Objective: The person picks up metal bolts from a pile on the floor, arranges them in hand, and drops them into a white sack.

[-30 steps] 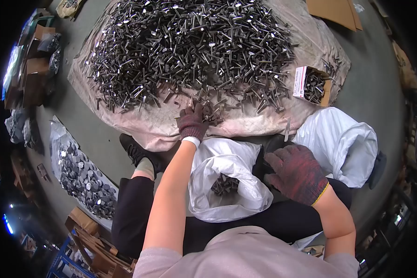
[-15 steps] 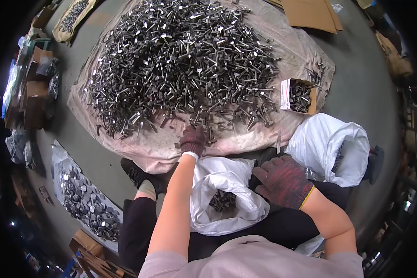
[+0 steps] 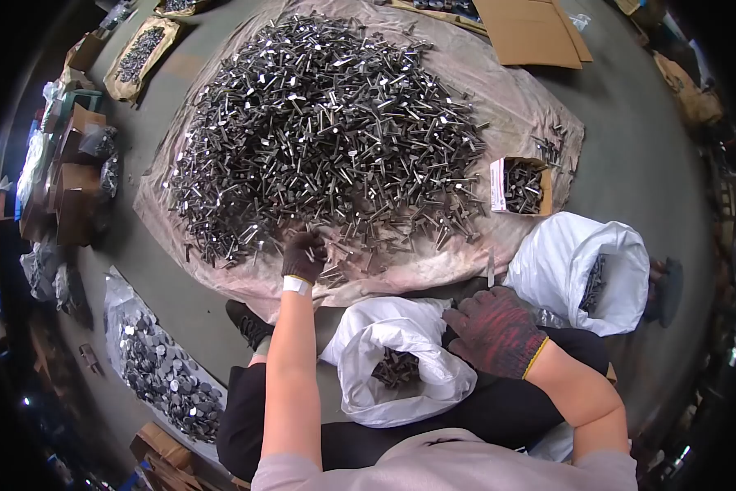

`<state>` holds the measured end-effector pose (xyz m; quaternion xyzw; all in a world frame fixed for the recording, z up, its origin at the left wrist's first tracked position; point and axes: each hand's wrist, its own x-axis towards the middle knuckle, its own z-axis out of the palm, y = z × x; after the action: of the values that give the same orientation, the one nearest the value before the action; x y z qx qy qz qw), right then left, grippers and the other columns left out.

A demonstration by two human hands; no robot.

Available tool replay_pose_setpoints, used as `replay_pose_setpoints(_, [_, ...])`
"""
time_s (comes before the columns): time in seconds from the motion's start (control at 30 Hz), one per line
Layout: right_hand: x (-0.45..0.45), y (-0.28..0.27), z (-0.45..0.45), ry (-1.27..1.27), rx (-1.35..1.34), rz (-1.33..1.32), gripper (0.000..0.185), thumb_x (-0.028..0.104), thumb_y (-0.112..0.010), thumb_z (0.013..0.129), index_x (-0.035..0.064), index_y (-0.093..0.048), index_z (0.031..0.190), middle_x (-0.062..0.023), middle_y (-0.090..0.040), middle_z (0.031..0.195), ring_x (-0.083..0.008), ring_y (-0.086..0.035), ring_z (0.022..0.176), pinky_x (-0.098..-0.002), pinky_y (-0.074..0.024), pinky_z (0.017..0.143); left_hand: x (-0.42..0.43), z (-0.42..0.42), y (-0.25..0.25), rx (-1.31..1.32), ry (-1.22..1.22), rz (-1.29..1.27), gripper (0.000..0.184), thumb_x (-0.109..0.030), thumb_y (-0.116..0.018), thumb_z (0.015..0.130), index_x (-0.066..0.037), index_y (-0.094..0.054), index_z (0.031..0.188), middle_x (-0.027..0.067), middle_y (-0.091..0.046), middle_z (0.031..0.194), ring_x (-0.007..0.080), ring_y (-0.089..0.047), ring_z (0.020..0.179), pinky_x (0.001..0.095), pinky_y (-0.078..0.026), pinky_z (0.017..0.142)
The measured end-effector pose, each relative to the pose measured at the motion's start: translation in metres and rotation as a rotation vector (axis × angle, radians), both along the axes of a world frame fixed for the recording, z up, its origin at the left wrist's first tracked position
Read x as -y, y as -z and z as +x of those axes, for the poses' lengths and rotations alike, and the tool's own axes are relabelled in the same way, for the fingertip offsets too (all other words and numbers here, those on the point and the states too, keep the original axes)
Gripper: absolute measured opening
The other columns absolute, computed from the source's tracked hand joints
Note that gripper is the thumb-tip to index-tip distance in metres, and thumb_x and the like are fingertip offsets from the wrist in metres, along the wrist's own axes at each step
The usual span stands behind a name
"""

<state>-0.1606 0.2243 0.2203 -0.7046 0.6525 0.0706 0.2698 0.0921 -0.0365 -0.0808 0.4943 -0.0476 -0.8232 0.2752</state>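
Note:
A big heap of metal bolts [image 3: 327,123] is spread over a stained cloth [image 3: 212,282] on the floor. My left hand [image 3: 305,258], in a dark knitted glove, is at the near edge of the heap. Its fingers are curled down among the loose bolts; what they hold is too small to make out. My right hand [image 3: 499,327], in a red-and-black glove with a yellow cuff, hovers or rests by the right side of an open white sack [image 3: 368,323], fingers apart and holding nothing visible. Inside that sack, between my legs, lie bolts [image 3: 395,368].
A second white sack [image 3: 548,254] with metal pieces stands at right, below a cardboard box [image 3: 546,192] of bolts. Round metal discs [image 3: 167,372] lie on plastic sheeting at left. Flat cardboard [image 3: 528,33] sits at the back, and boxes [image 3: 77,192] line the left.
My left hand has moved left along the heap's near edge. My right hand stays by the sack. The whole view has shifted slightly.

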Motion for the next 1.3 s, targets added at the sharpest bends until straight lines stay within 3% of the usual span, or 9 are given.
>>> replay_pose_setpoints(0.17, [0.001,-0.004,0.004,-0.027,0.003,-0.021,0.04,0.038,-0.07,0.081,0.0121,-0.067,0.111,-0.0078,-0.068,0.093,-0.0285,-0.065,0.091,-0.0454,-0.0492,0.079,0.004,-0.033,-0.038,-0.854,-0.193,-0.011,0.024,-0.023,-0.068,0.087,-0.003,-0.064,0.101,0.0065,-0.061,0.087,0.019,-0.053,0.074,0.0294,-0.048,0.063])
replay_pose_setpoints(0.27, [0.001,-0.001,0.006,-0.034,0.008,-0.023,0.039,0.038,-0.069,0.082,0.0122,-0.066,0.112,-0.0085,-0.068,0.093,-0.0294,-0.065,0.09,-0.0462,-0.0498,0.076,-0.003,-0.069,-0.074,-0.93,-0.323,-0.217,0.033,-0.034,-0.067,0.092,-0.003,-0.066,0.105,0.0081,-0.065,0.097,0.0239,-0.059,0.085,0.0364,-0.055,0.075])
replay_pose_setpoints(0.3, [0.001,-0.001,0.007,-0.034,0.013,-0.036,0.039,0.037,-0.069,0.082,0.0123,-0.066,0.112,-0.0089,-0.068,0.092,-0.0299,-0.066,0.089,-0.0466,-0.0501,0.076,0.001,-0.069,-0.082,-0.921,-0.242,-0.144,0.033,-0.035,-0.065,0.094,-0.007,-0.067,0.112,0.0114,-0.069,0.112,0.0304,-0.064,0.103,0.0483,-0.057,0.09])
replay_pose_setpoints(0.37, [0.002,-0.005,0.011,-0.044,0.003,-0.051,0.036,0.039,-0.067,0.085,0.0122,-0.066,0.11,-0.0096,-0.068,0.092,-0.0291,-0.065,0.09,-0.0455,-0.0483,0.077,-0.003,-0.077,-0.095,-0.89,-0.259,-0.182,0.026,-0.023,-0.065,0.093,-0.004,-0.069,0.11,0.0127,-0.069,0.119,0.0329,-0.064,0.115,0.0519,-0.053,0.101])
replay_pose_setpoints(0.53, [0.008,-0.008,0.019,-0.051,-0.014,-0.051,0.035,0.04,-0.063,0.088,0.0114,-0.066,0.109,-0.0109,-0.07,0.095,-0.0294,-0.066,0.092,-0.0444,-0.047,0.08,0.005,-0.088,-0.095,-0.967,-0.369,0.017,0.028,-0.021,-0.06,0.096,-0.008,-0.065,0.12,0.017,-0.065,0.128,0.0384,-0.061,0.118,0.0612,-0.049,0.101])
replay_pose_setpoints(0.63, [0.011,-0.011,0.021,-0.037,0.027,-0.016,0.041,0.04,-0.067,0.086,0.0115,-0.064,0.115,-0.0113,-0.07,0.098,-0.0322,-0.066,0.095,-0.0477,-0.0499,0.083,-0.007,-0.099,-0.129,-0.735,-0.395,-0.147,0.03,-0.021,-0.06,0.096,-0.008,-0.065,0.122,0.0194,-0.064,0.129,0.0415,-0.06,0.118,0.0616,-0.047,0.104])
replay_pose_setpoints(0.9, [0.027,-0.012,0.021,0.365,0.141,-0.188,0.049,0.038,-0.065,0.091,0.007,-0.057,0.129,-0.0164,-0.071,0.103,-0.0327,-0.07,0.092,-0.0438,-0.0551,0.079,-0.072,-0.101,-0.215,-0.957,-0.253,-0.185,0.06,-0.055,-0.065,0.088,-0.01,-0.064,0.129,0.02,-0.057,0.139,0.0438,-0.051,0.131,0.0624,-0.037,0.113])
replay_pose_setpoints(0.97, [0.026,-0.004,0.027,0.591,0.474,-0.381,0.044,0.033,-0.069,0.089,0.0063,-0.059,0.122,-0.0141,-0.07,0.096,-0.0277,-0.07,0.084,-0.0394,-0.0551,0.076,-0.093,-0.098,-0.225,-1.125,-0.225,-0.218,0.056,-0.045,-0.062,0.092,-0.009,-0.058,0.135,0.0205,-0.05,0.147,0.0431,-0.043,0.138,0.0616,-0.032,0.117])
replay_pose_setpoints(1.3, [-0.029,0.001,0.103,0.533,0.557,-0.635,0.033,0.015,-0.079,0.08,0.0012,-0.065,0.107,-0.0146,-0.069,0.088,-0.0239,-0.069,0.078,-0.0347,-0.0555,0.072,-0.193,-0.036,-0.253,-1.028,-0.274,-0.269,0.063,-0.057,-0.054,0.096,-0.015,-0.053,0.143,0.0165,-0.049,0.149,0.0421,-0.043,0.139,0.0608,-0.032,0.116])
